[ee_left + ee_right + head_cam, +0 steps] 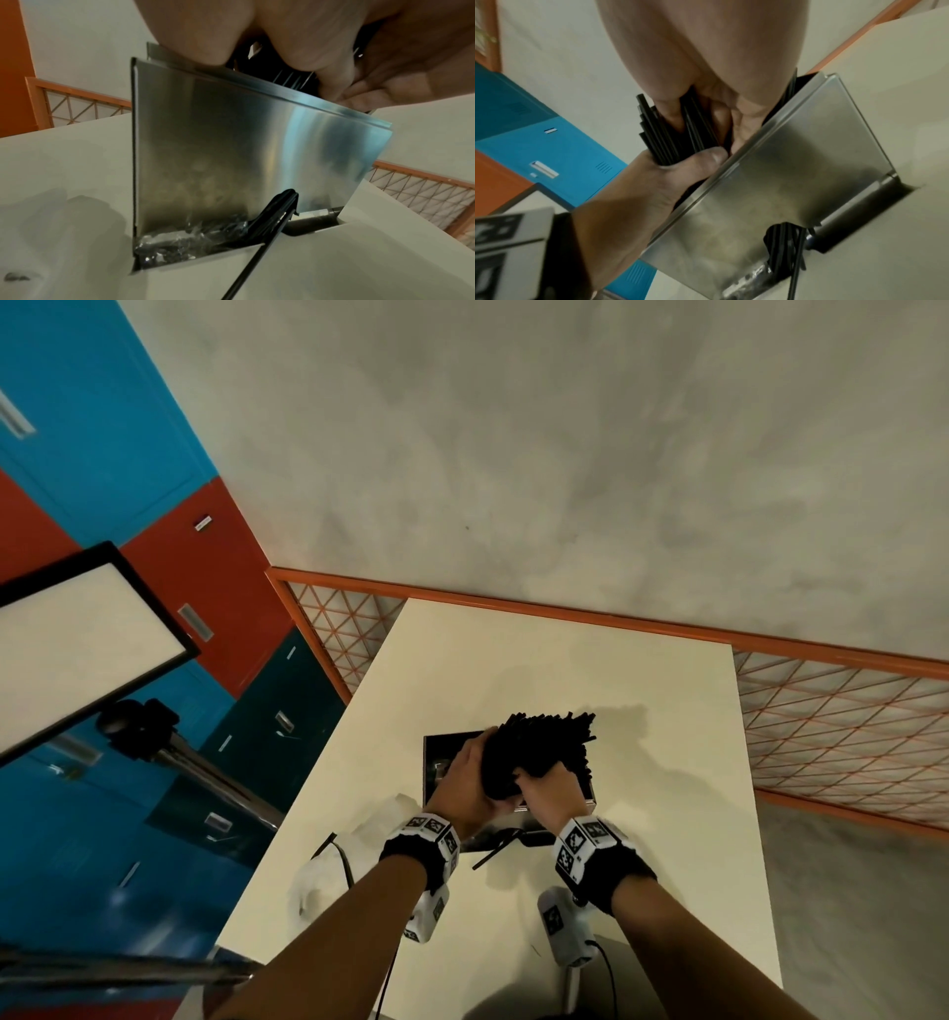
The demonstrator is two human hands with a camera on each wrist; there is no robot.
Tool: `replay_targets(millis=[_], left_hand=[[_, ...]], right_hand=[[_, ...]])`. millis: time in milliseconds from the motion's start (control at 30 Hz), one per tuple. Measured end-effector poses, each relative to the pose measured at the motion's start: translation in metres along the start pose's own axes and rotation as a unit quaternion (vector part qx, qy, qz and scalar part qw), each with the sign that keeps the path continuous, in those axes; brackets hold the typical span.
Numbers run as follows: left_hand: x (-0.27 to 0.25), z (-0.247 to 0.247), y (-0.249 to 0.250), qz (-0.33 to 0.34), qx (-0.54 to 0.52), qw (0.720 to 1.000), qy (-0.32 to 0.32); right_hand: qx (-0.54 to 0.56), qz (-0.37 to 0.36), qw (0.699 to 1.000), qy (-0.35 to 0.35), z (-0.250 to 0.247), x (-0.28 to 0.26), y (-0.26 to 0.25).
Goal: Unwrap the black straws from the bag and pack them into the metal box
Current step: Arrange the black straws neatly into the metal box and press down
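Grey concrete floor (565,454), cream table (642,711), orange mesh railing (821,711), blue and red lockers (128,469).

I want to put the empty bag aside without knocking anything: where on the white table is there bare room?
Free: the white table between the open metal box and the orange mesh rail, and the strip along its right edge. Crowded: near the box, where both hands grip the bundle of black straws, with a stray black straw, clear wrapping and cables.
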State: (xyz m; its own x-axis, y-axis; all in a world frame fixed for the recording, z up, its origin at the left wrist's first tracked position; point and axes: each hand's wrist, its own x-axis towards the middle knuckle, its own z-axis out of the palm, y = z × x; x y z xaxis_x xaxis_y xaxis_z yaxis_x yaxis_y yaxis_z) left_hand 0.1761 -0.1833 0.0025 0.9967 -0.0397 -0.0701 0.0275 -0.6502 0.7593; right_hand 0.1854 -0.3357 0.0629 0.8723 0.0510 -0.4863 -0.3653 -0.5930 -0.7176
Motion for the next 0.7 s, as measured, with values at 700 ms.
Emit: replay_targets(millis=[700], left_hand=[[-0.004,0.0,0.004,-0.007,0.011,0.999,0.045]], right_hand=[[-0.116,-0.193,0.974,-0.004,-0.041,-0.021,0.003]])
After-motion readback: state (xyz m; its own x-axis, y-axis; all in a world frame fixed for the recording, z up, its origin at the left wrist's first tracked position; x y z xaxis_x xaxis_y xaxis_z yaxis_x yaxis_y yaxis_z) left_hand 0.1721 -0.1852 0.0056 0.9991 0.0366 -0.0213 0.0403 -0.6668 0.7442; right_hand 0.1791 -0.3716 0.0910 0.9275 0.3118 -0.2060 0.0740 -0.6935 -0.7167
